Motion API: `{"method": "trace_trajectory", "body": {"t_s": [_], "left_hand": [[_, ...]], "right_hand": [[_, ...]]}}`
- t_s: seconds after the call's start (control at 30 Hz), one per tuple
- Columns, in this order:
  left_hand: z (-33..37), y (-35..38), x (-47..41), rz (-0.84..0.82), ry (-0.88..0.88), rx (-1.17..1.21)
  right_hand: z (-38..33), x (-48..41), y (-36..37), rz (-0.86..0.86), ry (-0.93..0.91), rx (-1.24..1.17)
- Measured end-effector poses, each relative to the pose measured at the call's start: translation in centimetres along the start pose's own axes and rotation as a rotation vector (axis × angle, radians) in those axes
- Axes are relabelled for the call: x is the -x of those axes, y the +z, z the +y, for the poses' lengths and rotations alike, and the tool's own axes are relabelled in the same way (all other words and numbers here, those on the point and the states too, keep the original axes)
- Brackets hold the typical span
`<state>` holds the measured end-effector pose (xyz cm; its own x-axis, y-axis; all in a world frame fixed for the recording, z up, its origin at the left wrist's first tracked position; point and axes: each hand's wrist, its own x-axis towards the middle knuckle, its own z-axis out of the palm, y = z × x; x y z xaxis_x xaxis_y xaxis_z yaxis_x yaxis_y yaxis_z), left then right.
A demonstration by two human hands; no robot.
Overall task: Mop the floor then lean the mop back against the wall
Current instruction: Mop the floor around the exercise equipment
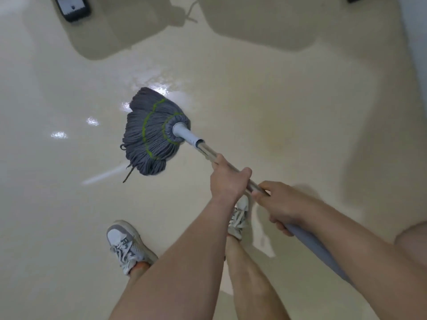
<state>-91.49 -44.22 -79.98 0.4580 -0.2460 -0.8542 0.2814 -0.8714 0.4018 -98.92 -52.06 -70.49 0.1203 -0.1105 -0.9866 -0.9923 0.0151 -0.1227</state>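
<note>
Mop head (154,132): grey strings, green stitching, spread on the glossy cream floor (69,88).
Left hand (227,180): my fingers wrapped round the metal handle (206,150).
Right hand (280,205): my fingers clamped round it higher up.

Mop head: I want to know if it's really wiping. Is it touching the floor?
Touching. The head view shows the mop head pressed down and splayed, its strands fanned out flat on the floor.

L hand (227,179) fwd, R hand (282,204) behind, arms extended, fingers (246,173) curled round mop handle (205,150)
</note>
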Motion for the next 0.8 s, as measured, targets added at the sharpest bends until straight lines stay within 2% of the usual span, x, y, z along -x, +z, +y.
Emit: {"method": "trace_trajectory", "body": {"t_s": [0.1,0.23,0.3,0.37,0.47,0.53,0.63,0.8], "left_hand": [[4.3,4.0,-0.5,-0.102,0.127,-0.175],[8.4,7.3,-1.0,-0.206,0.234,-0.410],[9.2,8.2,-1.1,-0.236,0.244,-0.457],[9.1,8.5,-1.0,-0.242,0.230,-0.448],[7.6,7.3,-0.9,-0.199,0.183,-0.386],[6.0,5.4,-0.8,-0.135,0.134,-0.337],[2.8,2.1,-0.5,-0.017,0.010,-0.237],[-1.2,-0.7,0.3,0.126,-0.119,-0.164]], "right_hand": [[3.2,0.3,-3.1,0.004,0.035,-0.321],[5.5,0.1,-4.2,-0.004,-0.020,-0.705],[5.8,0.1,-4.2,-0.030,-0.043,-0.844],[5.6,0.1,-4.0,-0.088,-0.019,-0.886],[4.9,-0.4,-2.6,-0.136,0.048,-0.840],[3.9,-0.9,-1.0,-0.136,0.041,-0.741],[2.1,-1.2,1.9,-0.236,0.022,-0.599],[0.3,-1.3,4.1,-0.270,-0.015,-0.134]]}}
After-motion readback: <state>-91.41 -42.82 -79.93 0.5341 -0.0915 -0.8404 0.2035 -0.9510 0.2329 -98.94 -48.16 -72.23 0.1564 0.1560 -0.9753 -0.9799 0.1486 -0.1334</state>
